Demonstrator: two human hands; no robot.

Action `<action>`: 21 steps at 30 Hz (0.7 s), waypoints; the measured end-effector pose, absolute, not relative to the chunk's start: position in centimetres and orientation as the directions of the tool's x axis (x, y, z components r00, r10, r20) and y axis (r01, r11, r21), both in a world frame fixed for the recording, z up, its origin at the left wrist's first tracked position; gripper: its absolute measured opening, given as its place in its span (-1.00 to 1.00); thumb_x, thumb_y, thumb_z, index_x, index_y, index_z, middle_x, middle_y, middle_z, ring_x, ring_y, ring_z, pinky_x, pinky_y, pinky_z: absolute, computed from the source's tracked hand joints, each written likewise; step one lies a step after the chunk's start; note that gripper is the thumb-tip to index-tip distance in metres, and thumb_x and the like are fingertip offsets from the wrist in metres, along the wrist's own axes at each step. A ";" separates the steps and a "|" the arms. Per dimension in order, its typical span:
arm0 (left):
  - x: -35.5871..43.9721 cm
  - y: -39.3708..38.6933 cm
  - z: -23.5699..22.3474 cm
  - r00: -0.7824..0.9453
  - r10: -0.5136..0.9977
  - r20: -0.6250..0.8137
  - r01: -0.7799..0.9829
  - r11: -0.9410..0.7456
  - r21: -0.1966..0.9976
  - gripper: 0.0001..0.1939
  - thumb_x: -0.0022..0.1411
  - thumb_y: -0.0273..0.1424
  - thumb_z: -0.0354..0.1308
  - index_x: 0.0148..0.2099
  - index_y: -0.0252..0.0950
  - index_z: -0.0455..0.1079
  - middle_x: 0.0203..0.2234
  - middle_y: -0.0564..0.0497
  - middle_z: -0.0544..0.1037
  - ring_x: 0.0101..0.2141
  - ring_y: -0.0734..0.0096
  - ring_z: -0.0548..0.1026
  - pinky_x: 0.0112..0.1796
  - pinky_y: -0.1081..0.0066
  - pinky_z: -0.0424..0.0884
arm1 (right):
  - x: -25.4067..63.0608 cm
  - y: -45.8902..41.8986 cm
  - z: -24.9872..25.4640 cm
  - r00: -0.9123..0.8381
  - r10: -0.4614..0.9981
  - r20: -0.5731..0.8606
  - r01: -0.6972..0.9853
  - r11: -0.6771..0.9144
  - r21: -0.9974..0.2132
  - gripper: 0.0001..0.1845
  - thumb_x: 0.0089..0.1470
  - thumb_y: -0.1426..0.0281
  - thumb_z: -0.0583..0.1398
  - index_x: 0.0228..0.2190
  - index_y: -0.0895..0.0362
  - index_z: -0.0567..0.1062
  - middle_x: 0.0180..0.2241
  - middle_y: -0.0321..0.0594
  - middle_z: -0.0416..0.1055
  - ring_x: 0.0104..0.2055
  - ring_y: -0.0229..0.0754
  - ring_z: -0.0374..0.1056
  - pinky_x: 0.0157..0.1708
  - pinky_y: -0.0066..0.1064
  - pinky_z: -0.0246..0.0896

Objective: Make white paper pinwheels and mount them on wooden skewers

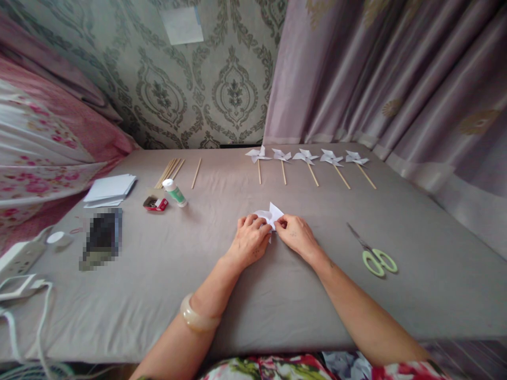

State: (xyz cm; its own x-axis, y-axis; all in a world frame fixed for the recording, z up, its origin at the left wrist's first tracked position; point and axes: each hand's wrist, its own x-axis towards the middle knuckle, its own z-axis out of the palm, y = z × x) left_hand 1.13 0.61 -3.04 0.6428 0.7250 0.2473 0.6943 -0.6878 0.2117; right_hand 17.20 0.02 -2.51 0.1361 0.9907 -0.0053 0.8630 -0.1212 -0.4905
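Observation:
My left hand (250,240) and my right hand (296,235) meet over a small folded piece of white paper (271,214) on the grey bed sheet (222,295). Fingers of both hands are curled and pinch the paper's near edges; one pointed flap sticks up behind them. A pale bangle (196,316) circles my left wrist. Several finished white paper pinwheels on wooden sticks (307,161) lie in a row at the far side.
Green-handled scissors (374,256) lie to the right. To the left are a glue bottle (175,192), a small red box (156,203), loose wooden sticks (170,170), a white paper stack (111,190), a blurred phone (102,237) and a power strip (19,258). Curtain right, pillows left.

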 end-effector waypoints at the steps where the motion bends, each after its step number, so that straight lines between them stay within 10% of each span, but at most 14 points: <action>1: 1.2 0.6 -3.1 0.642 0.726 0.247 0.695 -0.687 0.212 -0.75 0.31 -0.37 -0.04 -0.04 -0.17 0.41 -0.11 -0.06 0.49 -0.02 0.13 0.28 -0.06 0.14 0.16 | 17.2 0.0 -2.6 0.139 0.990 -0.007 0.863 -0.125 -0.490 -0.79 0.10 0.36 0.13 -0.37 0.12 0.57 -0.33 -0.08 0.58 -0.27 -0.07 0.48 -0.32 -0.38 0.22; 21: 1.4 0.4 -3.2 0.630 0.737 0.246 0.715 -0.674 0.186 -0.73 0.33 -0.33 -0.05 -0.04 -0.15 0.44 -0.03 -0.09 0.43 0.02 0.12 0.25 -0.03 0.13 0.18 | 17.0 0.1 -2.8 0.160 0.987 0.020 0.884 -0.134 -0.448 -0.79 0.09 0.34 0.11 -0.39 0.09 0.55 -0.36 -0.12 0.57 -0.31 -0.09 0.47 -0.39 -0.39 0.18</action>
